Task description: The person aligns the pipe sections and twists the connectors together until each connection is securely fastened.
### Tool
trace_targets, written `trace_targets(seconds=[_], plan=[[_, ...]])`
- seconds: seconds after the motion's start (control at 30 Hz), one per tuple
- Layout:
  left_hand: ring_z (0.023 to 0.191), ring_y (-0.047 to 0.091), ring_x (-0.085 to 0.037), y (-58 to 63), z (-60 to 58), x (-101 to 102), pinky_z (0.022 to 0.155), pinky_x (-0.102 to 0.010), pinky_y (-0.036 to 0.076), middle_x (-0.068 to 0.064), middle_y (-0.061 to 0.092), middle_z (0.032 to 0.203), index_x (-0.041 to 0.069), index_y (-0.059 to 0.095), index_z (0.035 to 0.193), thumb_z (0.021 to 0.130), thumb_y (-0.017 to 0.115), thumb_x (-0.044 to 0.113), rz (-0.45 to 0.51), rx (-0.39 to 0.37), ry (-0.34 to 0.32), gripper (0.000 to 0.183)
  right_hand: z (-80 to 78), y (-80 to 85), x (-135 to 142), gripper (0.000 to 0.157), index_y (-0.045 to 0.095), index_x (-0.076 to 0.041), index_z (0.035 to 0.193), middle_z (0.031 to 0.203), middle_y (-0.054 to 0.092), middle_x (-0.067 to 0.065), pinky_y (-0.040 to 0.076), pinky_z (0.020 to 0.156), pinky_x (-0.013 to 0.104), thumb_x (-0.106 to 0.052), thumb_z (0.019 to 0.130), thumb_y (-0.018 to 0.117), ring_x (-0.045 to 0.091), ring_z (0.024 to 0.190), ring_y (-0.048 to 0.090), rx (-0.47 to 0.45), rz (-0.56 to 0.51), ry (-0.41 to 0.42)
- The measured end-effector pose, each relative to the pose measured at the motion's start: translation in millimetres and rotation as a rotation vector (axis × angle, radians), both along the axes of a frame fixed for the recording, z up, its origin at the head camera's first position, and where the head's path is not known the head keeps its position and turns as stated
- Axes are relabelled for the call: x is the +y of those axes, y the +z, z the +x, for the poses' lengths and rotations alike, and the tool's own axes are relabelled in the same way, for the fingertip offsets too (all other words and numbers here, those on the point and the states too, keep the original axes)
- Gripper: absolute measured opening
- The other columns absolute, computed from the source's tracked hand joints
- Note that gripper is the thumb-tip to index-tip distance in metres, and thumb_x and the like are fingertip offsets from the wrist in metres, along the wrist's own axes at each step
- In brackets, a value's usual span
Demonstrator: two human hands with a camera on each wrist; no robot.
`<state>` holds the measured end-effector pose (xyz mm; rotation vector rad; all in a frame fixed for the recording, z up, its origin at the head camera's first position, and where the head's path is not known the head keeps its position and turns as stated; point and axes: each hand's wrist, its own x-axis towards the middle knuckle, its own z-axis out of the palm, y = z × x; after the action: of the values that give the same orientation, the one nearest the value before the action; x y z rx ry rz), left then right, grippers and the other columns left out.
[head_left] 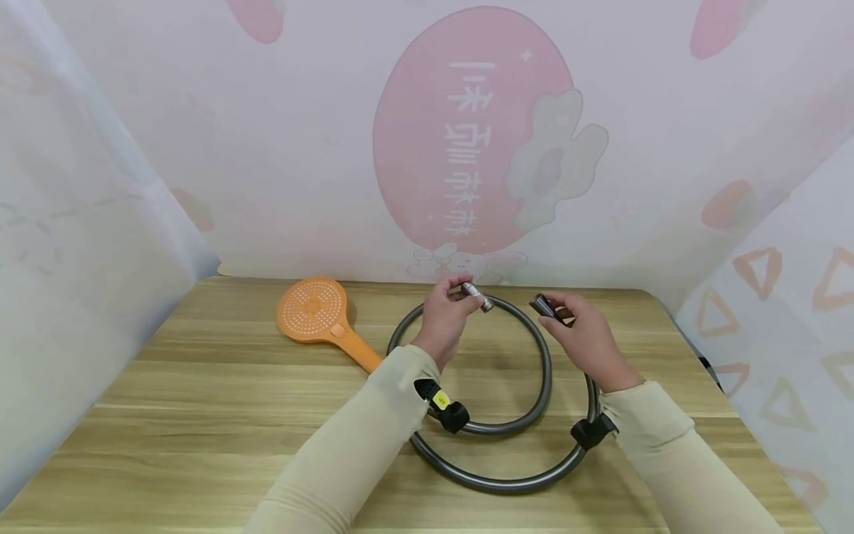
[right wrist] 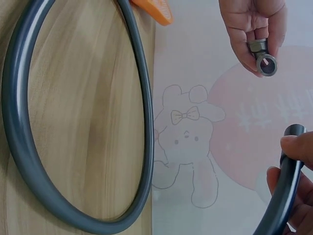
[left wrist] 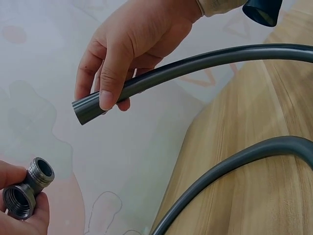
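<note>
My left hand point(head_left: 443, 319) pinches a small metal threaded pipe fitting point(left wrist: 30, 188) between thumb and fingers; its two openings face different ways. To its right, my right hand point(head_left: 587, 337) grips the dark grey shower hose point(head_left: 548, 363) just behind its end sleeve point(left wrist: 88, 107). Sleeve and fitting are apart, both held above the table. The rest of the hose lies in a loop under and between my arms. An orange shower head point(head_left: 313, 310) lies left of my left hand, holes upward; my left forearm hides where its handle ends.
The wooden table point(head_left: 200, 393) carries the hose loop and shower head. A printed cloth wall point(head_left: 320, 148) rises along its back edge, with more cloth at both sides. Black straps point(head_left: 594, 430) with cameras sit on my wrists, close to the hose.
</note>
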<state>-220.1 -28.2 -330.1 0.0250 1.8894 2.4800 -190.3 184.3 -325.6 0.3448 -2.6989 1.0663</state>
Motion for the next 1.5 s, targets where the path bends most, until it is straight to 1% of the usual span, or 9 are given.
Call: trace_targets(seconds=[0.3,0.43,0.77,0.9,1.17,1.37,1.5], plan=[[0.097,0.056,-0.017,1.0,-1.0,3.5,0.087,-0.030,0.050,-0.011,0.058,0.112,-0.001,0.056,0.121,0.085,0.063,-0.010,0.027,0.042,0.025,0.039,-0.2,2.4,-4.4,0.036,0.057,-0.001,0.128,0.115,0.059,0.017,0.051,0.081,0.042,-0.009,0.094,0.063,0.030,0.100,0.059,0.016,0.004,0.006],[0.097,0.056,-0.017,1.6,-0.1,4.7,0.086,-0.029,0.050,-0.011,0.057,0.112,-0.002,0.056,0.120,0.085,0.063,-0.011,0.041,0.050,0.022,0.038,0.1,3.0,-5.5,0.036,0.057,0.000,0.128,0.115,0.059,0.018,0.050,0.081,0.042,-0.009,0.093,0.064,0.030,0.100,0.059,0.028,0.002,0.016],[0.099,0.056,-0.017,5.7,3.4,5.6,0.089,-0.031,0.050,-0.012,0.057,0.114,-0.001,0.055,0.122,0.086,0.062,-0.010,0.055,0.063,-0.005,0.038,2.1,7.0,-10.1,0.037,0.057,-0.001,0.129,0.114,0.059,0.016,0.051,0.080,0.042,-0.009,0.093,0.064,0.029,0.100,0.059,0.040,0.021,0.031],[0.098,0.056,-0.017,8.2,5.2,5.8,0.089,-0.031,0.050,-0.013,0.058,0.114,-0.002,0.054,0.122,0.086,0.062,-0.011,0.068,0.067,-0.004,0.038,4.0,8.5,-12.7,0.038,0.057,-0.001,0.129,0.113,0.059,0.016,0.050,0.080,0.042,-0.007,0.092,0.064,0.029,0.100,0.059,0.047,0.017,0.040],[0.095,0.056,-0.015,11.7,5.7,10.0,0.083,-0.027,0.051,-0.010,0.056,0.111,-0.004,0.055,0.120,0.084,0.062,-0.013,0.121,0.088,0.005,0.038,6.8,11.7,-18.1,0.037,0.058,-0.001,0.127,0.112,0.059,0.015,0.052,0.077,0.041,-0.005,0.091,0.065,0.028,0.098,0.060,0.081,0.013,0.069],[0.091,0.056,-0.014,14.2,7.3,14.5,0.079,-0.025,0.051,-0.007,0.057,0.104,-0.006,0.055,0.117,0.082,0.063,-0.015,0.136,0.105,0.014,0.037,9.0,12.6,-22.2,0.036,0.060,-0.001,0.125,0.111,0.059,0.015,0.053,0.075,0.040,-0.004,0.090,0.066,0.027,0.096,0.060,0.095,0.025,0.080],[0.090,0.056,-0.013,14.2,8.5,16.1,0.079,-0.025,0.051,-0.008,0.057,0.105,-0.006,0.055,0.116,0.082,0.063,-0.016,0.143,0.111,0.016,0.037,10.0,12.0,-24.8,0.035,0.060,-0.002,0.125,0.111,0.059,0.015,0.053,0.075,0.039,-0.004,0.090,0.066,0.026,0.095,0.060,0.094,0.037,0.078]])
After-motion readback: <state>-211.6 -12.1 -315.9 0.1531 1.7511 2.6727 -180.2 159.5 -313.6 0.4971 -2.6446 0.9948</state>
